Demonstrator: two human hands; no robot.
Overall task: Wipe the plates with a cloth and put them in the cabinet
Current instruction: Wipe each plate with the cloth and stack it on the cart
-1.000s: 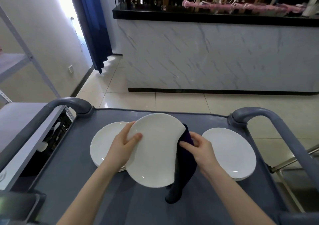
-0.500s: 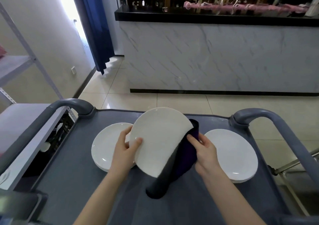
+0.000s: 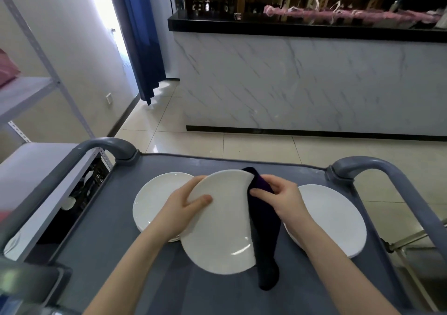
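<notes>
A: Three white plates on the cart. What's where, L to R?
B: Left plate lies flat nr the cart's left edge, toward the far side. Left hand grips the middle plate by its left rim, thumb on top, fingers under.
A: Is the middle plate resting on the cart?
B: Can't tell. It sits over the cart's centre and covers the left plate's right part.
A: And the cloth?
B: Dark cloth is folded over the middle plate's right rim, w/ its tail hanging toward the near edge. Right hand pinches the cloth against that rim, fingers curled.
A: Right side?
B: Right plate lies flat nr the right edge, partly behind the right forearm, apart from the middle plate.
</notes>
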